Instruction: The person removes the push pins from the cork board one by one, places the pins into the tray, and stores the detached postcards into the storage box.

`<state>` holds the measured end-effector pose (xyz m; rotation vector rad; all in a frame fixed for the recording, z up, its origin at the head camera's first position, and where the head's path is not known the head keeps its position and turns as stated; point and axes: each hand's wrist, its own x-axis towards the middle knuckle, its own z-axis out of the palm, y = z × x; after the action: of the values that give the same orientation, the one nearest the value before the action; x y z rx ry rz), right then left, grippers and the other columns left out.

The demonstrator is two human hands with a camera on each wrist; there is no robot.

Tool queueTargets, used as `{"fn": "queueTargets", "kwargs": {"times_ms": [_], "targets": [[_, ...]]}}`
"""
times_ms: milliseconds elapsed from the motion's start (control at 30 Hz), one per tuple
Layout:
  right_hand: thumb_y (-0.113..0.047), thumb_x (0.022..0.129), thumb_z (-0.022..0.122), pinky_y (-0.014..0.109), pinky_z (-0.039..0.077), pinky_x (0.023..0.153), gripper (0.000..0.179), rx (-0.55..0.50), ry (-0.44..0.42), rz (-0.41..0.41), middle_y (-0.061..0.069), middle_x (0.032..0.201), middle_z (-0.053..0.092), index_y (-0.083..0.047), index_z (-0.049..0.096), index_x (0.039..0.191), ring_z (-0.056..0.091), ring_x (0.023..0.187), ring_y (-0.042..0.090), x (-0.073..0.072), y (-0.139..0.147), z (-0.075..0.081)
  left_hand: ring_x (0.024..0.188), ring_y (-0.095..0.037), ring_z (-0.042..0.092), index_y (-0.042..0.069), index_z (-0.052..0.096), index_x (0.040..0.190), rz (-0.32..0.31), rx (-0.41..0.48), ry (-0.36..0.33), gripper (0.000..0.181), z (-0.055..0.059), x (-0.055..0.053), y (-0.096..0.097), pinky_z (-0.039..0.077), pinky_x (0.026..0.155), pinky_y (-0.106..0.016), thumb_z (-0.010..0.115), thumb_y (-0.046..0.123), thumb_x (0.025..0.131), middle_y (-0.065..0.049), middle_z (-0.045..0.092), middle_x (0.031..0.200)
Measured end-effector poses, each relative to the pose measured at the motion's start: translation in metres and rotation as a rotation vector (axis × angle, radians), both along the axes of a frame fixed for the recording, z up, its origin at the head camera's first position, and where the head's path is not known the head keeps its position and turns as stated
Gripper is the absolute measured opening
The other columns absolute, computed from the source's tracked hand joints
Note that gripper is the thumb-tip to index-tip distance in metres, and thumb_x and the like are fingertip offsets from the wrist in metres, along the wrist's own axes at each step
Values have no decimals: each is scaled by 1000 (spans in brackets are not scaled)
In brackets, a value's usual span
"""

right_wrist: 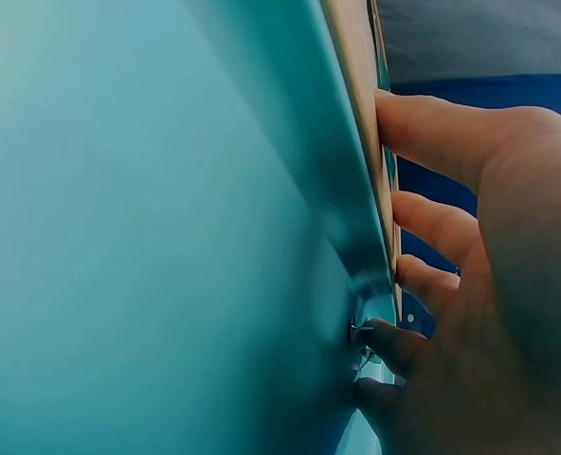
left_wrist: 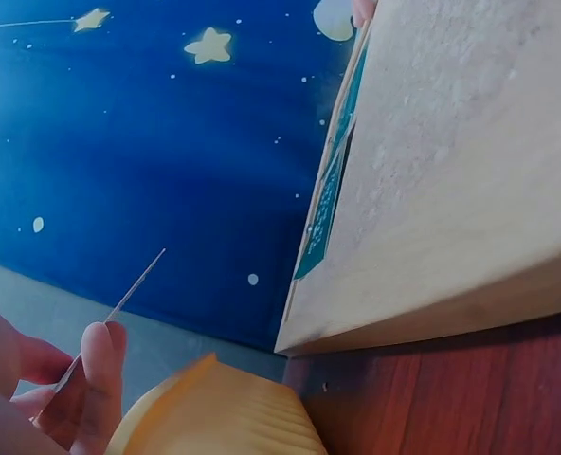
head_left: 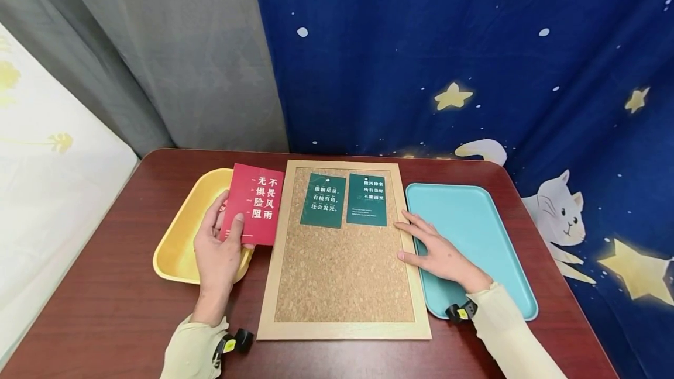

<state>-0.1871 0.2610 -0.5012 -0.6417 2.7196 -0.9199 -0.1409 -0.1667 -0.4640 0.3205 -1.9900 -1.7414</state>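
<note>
In my left hand (head_left: pixel 218 250) is a red card (head_left: pixel 258 197) with white characters, pinched with the thumb on its face and raised over the yellow basket. The left wrist view shows that card (left_wrist: pixel 136 289) edge-on. A wood-framed cork board (head_left: pixel 344 274) lies in the middle of the table. Two green cards, one on the left (head_left: pixel 322 215) and one on the right (head_left: pixel 367 199), sit side by side on its upper half. My right hand (head_left: pixel 439 253) has its fingers spread, fingertips at the board's right frame. The right wrist view has a small shiny thing (right_wrist: pixel 358 330) beside its lower fingers.
A yellow basket (head_left: pixel 171 250) stands left of the board, partly hidden by the left hand, with something red inside. On the right a flat turquoise tray (head_left: pixel 474 221) lies close against the board, under the right hand and wrist. Curtains hang behind the dark red table (head_left: pixel 105 285).
</note>
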Motion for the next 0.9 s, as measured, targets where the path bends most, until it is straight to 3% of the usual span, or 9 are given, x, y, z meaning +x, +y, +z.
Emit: {"fn": "queueTargets", "kwargs": {"times_ms": [133, 233, 367, 467, 700, 900], "targets": [[-42, 95, 75, 69, 19, 126, 70, -1, 2, 3, 5, 175, 24, -21, 48, 157, 18, 162, 41, 1, 0, 0, 95, 2, 72, 25, 53, 153, 12, 1, -4, 58, 3, -1, -2, 59, 76, -13, 70, 11, 99, -15, 67, 140], [-42, 96, 74, 69, 19, 126, 70, -2, 3, 3, 5, 175, 24, -22, 48, 157, 18, 162, 41, 1, 1, 1, 98, 2, 71, 25, 52, 153, 23, -1, -18, 57, 5, -1, -5, 58, 78, -11, 69, 12, 100, -13, 67, 139], [-43, 96, 74, 71, 23, 124, 69, 4, 5, 0, 4, 175, 24, -23, 48, 157, 18, 162, 41, 1, 1, 1, 83, -3, 69, 30, 54, 152, 56, -11, -58, 54, 7, -2, -10, 59, 64, -15, 66, 15, 101, -5, 68, 124], [-44, 96, 74, 72, 26, 122, 69, 14, 11, 0, 4, 175, 24, -24, 48, 157, 18, 162, 41, 0, 0, 0, 82, -6, 67, 32, 54, 151, 74, -8, -81, 53, 7, -3, -15, 59, 59, -17, 63, 15, 102, -1, 65, 120], [-44, 95, 74, 72, 30, 120, 69, 13, 3, -6, 3, 175, 24, -25, 48, 157, 19, 162, 40, -1, 0, -1, 104, -7, 61, 26, 51, 154, 56, 31, -124, 54, 7, -4, -27, 53, 79, -5, 55, 6, 104, -9, 62, 138], [-44, 95, 75, 72, 30, 121, 69, 7, -5, -11, 3, 175, 24, -26, 48, 156, 19, 162, 40, -1, 0, 0, 112, -7, 59, 25, 49, 156, 36, 44, -166, 54, 8, -7, -32, 51, 83, -3, 54, 8, 105, -11, 58, 149]]}}
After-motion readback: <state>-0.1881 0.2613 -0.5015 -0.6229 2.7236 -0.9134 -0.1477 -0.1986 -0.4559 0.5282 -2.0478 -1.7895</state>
